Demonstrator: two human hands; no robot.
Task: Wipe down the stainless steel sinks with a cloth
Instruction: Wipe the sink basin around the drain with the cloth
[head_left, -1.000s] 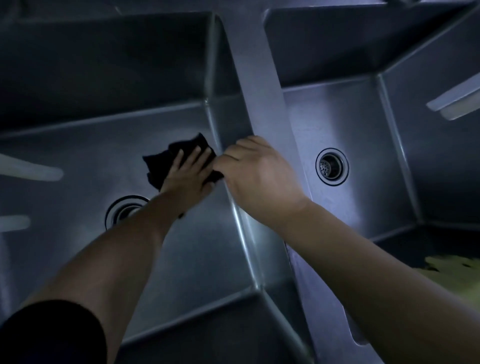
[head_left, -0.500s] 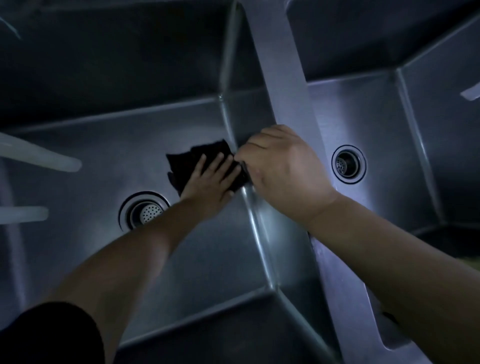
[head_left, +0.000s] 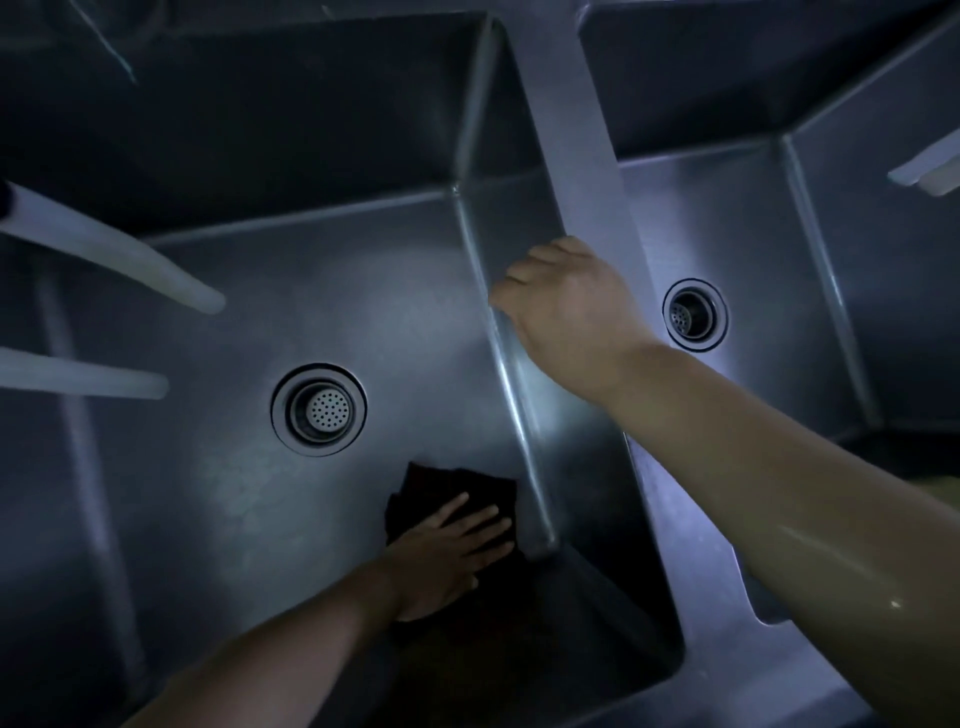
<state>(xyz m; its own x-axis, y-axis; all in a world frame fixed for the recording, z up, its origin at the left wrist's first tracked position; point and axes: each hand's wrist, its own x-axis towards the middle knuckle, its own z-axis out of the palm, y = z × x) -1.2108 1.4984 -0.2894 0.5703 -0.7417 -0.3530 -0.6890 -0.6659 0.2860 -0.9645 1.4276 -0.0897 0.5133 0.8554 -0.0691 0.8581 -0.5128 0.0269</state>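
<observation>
I see my left hand lying flat, fingers straight and spread, pressing a dark crumpled cloth onto the floor of the left stainless steel sink basin, on the near side of that basin's round perforated drain strainer and tight against the foot of the brushed steel divider wall. My right hand rests on that divider's top edge, farther back than the drain, fingers curled over it into the left basin. Across the divider, the right steel basin shows its own round drain.
</observation>
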